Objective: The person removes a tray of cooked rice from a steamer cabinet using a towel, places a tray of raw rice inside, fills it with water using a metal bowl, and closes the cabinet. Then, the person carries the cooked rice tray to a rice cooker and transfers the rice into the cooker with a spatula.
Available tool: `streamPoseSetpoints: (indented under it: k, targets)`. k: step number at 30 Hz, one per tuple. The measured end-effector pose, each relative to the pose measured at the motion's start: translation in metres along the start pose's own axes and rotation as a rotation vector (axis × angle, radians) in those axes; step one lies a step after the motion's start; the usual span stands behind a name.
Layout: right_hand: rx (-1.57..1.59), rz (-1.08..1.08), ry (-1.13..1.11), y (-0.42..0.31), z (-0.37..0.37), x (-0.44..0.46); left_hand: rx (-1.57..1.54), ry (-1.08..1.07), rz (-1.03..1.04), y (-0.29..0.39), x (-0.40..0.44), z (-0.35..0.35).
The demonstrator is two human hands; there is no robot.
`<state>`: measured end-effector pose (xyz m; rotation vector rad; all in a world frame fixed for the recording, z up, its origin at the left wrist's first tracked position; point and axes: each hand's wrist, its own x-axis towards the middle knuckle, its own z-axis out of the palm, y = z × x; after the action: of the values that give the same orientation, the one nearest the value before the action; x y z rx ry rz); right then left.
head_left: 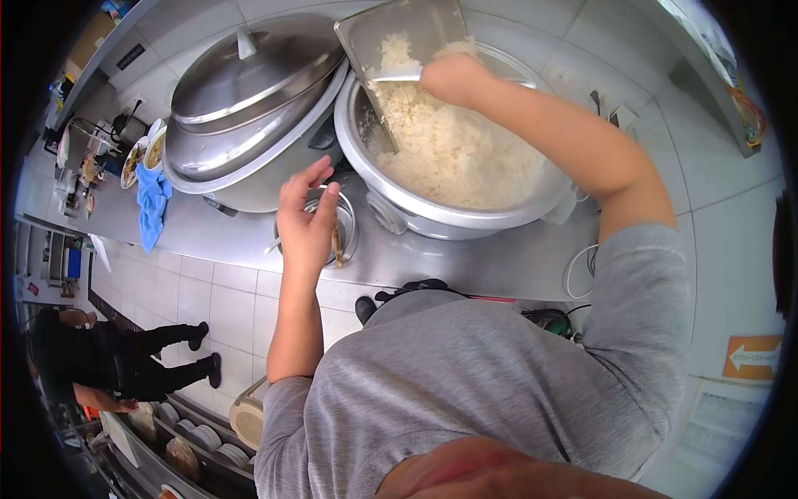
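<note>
My right hand [453,79] is closed around the handle of a white rice paddle [397,74], above a large rice cooker [357,150] with its lid off. Cooked rice [465,158] fills much of the cooker. A rectangular metal pan [366,37] stands tilted in the cooker's far left side, with clumps of rice on it near the paddle. Lower left, my left hand [306,220] hangs with its fingers apart and nothing in them. Partly hidden behind it is a round metal container [349,220] with a utensil handle sticking out.
A second large cooker [266,195] with a shiny metal lid [258,75] stands to the left. Beyond it are a blue cloth [152,208] and plates of food. Another person [125,358] in black stands at the lower left, near a rack of stacked dishes [204,437].
</note>
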<state>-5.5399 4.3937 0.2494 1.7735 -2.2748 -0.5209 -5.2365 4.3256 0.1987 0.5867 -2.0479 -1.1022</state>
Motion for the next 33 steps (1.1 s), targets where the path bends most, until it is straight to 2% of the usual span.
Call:
streamPoseSetpoints:
  k: [3,6,9,11,13,15,18,21,23,25,28,31,33]
  targets:
    - [-0.022,0.006,-0.159,-0.010,-0.011,-0.032,-0.008,0.026,-0.003,-0.006,-0.002,-0.007]
    - [-0.048,-0.091,-0.137,-0.011,0.015,-0.060,-0.034,0.041,-0.022,-0.006,-0.006,-0.009]
    - [0.008,-0.060,-0.016,0.018,-0.005,-0.059,0.002,0.041,-0.008,-0.008,-0.008,-0.015]
    - [-0.077,-0.070,0.262,0.042,-0.024,-0.039,0.014,0.045,-0.016,-0.008,-0.011,-0.014]
    - [-0.174,0.115,0.208,0.047,-0.053,-0.010,0.005,0.056,-0.033,-0.007,-0.012,-0.014]
    - [-0.260,0.172,0.186,0.057,-0.052,0.034,-0.012,0.059,-0.036,-0.004,-0.015,-0.012]
    - [-0.328,0.044,-0.007,0.039,-0.023,0.075,-0.045,0.064,-0.060,-0.005,-0.020,-0.010]
    - [-0.342,-0.080,-0.109,0.015,0.000,0.058,-0.047,0.061,-0.077,-0.012,-0.026,-0.014]
    - [-0.234,-0.069,-0.241,0.005,-0.008,0.034,-0.022,0.089,-0.071,-0.018,-0.030,-0.016]
    - [-0.391,-0.122,-0.349,-0.001,-0.006,0.007,-0.048,0.082,-0.102,-0.024,-0.028,-0.017]
    - [-0.412,-0.147,-0.441,-0.007,0.003,-0.036,-0.070,0.071,-0.109,-0.026,-0.021,-0.014]
    - [-0.104,0.000,-0.349,0.004,-0.018,-0.067,-0.085,0.069,-0.089,-0.022,-0.016,-0.012]
    - [-0.125,-0.036,-0.070,0.026,-0.028,-0.054,-0.092,0.052,-0.088,-0.017,-0.015,-0.009]
